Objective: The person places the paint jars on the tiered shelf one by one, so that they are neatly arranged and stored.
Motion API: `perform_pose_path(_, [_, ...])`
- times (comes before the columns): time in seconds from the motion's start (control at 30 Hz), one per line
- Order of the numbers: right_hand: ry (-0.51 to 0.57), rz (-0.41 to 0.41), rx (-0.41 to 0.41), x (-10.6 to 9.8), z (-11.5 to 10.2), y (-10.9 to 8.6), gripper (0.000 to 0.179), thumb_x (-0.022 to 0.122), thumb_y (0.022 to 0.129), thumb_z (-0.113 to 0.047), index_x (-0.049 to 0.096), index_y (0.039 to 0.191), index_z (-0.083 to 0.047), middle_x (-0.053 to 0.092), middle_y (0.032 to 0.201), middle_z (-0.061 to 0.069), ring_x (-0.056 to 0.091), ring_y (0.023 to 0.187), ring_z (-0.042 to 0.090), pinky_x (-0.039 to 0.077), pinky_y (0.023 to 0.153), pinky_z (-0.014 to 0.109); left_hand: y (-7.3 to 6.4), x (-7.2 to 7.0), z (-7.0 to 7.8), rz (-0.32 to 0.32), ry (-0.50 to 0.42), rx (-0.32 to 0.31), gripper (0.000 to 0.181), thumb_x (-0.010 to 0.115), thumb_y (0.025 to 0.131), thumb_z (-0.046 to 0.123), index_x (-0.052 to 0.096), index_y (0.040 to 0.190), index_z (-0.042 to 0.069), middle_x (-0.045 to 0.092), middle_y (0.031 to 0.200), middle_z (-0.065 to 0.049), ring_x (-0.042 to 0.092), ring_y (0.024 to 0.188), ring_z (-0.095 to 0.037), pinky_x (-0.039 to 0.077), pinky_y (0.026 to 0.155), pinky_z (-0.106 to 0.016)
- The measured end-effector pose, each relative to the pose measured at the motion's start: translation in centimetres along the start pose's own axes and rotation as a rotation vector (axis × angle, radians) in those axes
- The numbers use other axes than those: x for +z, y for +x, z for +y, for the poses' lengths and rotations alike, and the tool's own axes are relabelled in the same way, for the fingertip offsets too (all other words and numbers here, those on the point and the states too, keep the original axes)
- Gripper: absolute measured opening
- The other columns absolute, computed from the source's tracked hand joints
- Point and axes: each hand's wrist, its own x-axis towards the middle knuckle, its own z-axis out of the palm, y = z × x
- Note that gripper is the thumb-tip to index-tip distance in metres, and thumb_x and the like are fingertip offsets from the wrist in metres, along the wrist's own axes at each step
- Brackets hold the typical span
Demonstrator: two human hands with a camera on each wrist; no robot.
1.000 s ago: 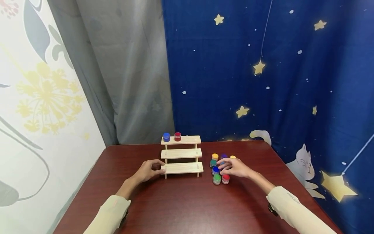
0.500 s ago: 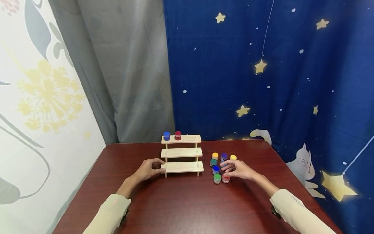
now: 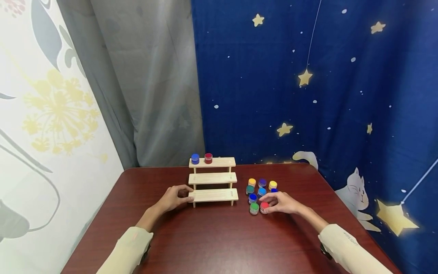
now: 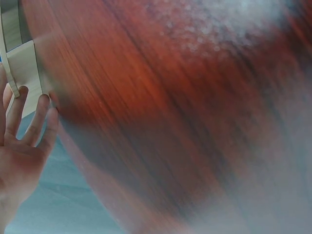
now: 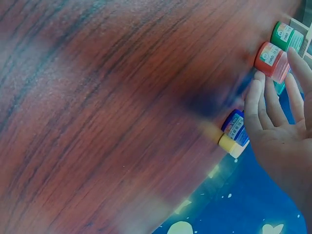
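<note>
My left hand [image 3: 174,198] pinches the left end of the lowest step of a three-tier wooden display stand [image 3: 213,195], thumb in front and fingers behind. In the left wrist view its fingers [image 4: 34,124] lie against the pale wood. On the top tier are a blue paint jar [image 3: 195,159] and a dark red paint jar [image 3: 208,158]. My right hand [image 3: 283,203] is at a red paint jar [image 3: 264,207], thumb and fingers spread on either side of it. From the right wrist, the thumb overlaps the red jar [image 5: 269,59] and the fingertips are right by its lid.
More paint jars stand around the red one: a green jar [image 3: 254,208], a dark green jar [image 3: 250,190], a light blue jar [image 3: 262,192], an orange-yellow jar [image 3: 251,183], a yellow jar [image 3: 272,185] and several darker blue or purple ones. Curtains hang behind the table [image 3: 219,243].
My right hand has come down from over the middle of the jars to the red jar, uncovering the blue jars behind. My left hand stays on the stand.
</note>
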Motion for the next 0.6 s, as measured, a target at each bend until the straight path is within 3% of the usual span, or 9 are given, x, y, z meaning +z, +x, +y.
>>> perform_pose_path(0.37, [0.023,0.017,0.031,0.38,0.87,-0.37,0.036,0.082,0.091,-0.015,0.073,0.125,-0.004,0.074,0.12,0.016,0.074,0.104,0.028,0.06,0.086,0.034,0.04,0.04,0.06,-0.004,-0.003,-0.009,0.031,0.083,0.091,0.027,0.075,0.118,0.015,0.075,0.109,-0.005,0.071,0.098,-0.019,0.058,0.087,-0.042])
perform_pose_path(0.6, [0.027,0.016,0.007,0.43,1.05,-0.51,0.037,0.081,0.092,-0.013,0.072,0.126,-0.001,0.073,0.121,0.017,0.073,0.107,0.032,0.059,0.087,0.035,0.0,0.0,0.03,-0.006,-0.003,-0.011,0.031,0.083,0.091,0.028,0.075,0.118,0.015,0.075,0.108,-0.005,0.071,0.097,-0.019,0.057,0.087,-0.043])
